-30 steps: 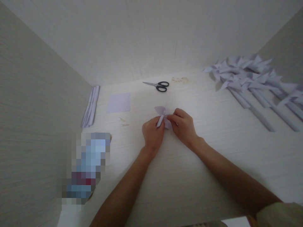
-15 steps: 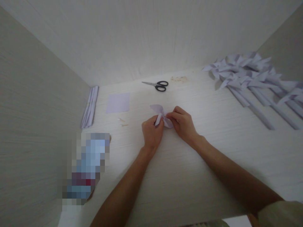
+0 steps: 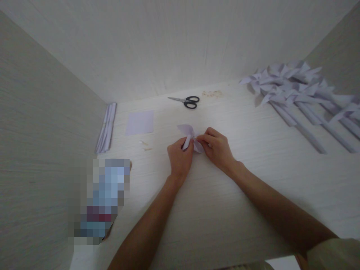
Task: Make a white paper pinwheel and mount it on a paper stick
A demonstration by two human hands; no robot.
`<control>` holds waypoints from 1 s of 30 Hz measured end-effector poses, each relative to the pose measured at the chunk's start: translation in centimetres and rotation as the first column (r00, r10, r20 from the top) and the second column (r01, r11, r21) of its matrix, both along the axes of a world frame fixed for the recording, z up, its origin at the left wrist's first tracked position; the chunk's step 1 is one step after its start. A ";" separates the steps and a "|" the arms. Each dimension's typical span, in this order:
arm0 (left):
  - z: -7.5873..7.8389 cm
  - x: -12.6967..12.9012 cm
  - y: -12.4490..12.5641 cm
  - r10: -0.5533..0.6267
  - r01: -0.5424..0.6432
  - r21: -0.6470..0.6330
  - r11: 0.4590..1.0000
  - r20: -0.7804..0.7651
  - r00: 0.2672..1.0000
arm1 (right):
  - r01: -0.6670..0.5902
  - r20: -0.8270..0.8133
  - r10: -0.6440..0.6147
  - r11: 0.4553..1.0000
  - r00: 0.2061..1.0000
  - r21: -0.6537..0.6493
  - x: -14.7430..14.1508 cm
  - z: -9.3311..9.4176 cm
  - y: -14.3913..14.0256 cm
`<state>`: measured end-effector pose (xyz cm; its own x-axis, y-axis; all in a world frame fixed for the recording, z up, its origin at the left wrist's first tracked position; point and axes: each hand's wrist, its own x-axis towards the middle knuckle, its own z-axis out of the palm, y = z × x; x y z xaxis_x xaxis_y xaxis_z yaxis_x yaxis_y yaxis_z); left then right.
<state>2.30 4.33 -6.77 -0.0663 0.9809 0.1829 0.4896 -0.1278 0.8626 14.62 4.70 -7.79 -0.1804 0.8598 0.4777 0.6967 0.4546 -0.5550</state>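
Note:
A pale lilac paper pinwheel (image 3: pixel 185 129) is between my two hands, its blades curling out from the centre. My left hand (image 3: pixel 180 159) is closed around its lower left side, thumb and fingers gripping the folded paper. From the right, my right hand (image 3: pixel 217 147) pinches at the pinwheel's middle with thumb and forefinger. Whether those fingertips also hold something small cannot be made out. Part of the paper is hidden behind the left fingers.
Black-handled scissors (image 3: pixel 191 102) lie beyond my hands. A square paper sheet (image 3: pixel 140 122) and a bundle of paper sticks (image 3: pixel 106 129) are on the left, above a pixelated object (image 3: pixel 108 198). Several finished pinwheels (image 3: pixel 295 93) on sticks are piled right. Small scraps (image 3: pixel 146 149) dot the table.
Both hands and the pinwheel have shifted very slightly left in view. The right fingertips stay at the pinwheel's centre, and the grip looks the same.

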 end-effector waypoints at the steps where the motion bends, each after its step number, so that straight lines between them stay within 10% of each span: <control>1: 0.0 0.0 0.0 0.000 0.000 -0.006 1.000 0.000 1.000 | -0.003 0.004 0.003 1.000 1.000 0.002 0.0 0.0 0.0; 30: -0.1 0.0 0.1 -0.013 0.013 0.013 1.000 -0.013 1.000 | -0.018 0.106 0.016 1.000 0.994 0.022 0.0 0.0 0.0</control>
<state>2.26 4.41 -6.85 -0.0507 0.9792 0.1963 0.4989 -0.1454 0.8544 14.61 4.68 -7.83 -0.2458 0.8451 0.4748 0.7431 0.4788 -0.4675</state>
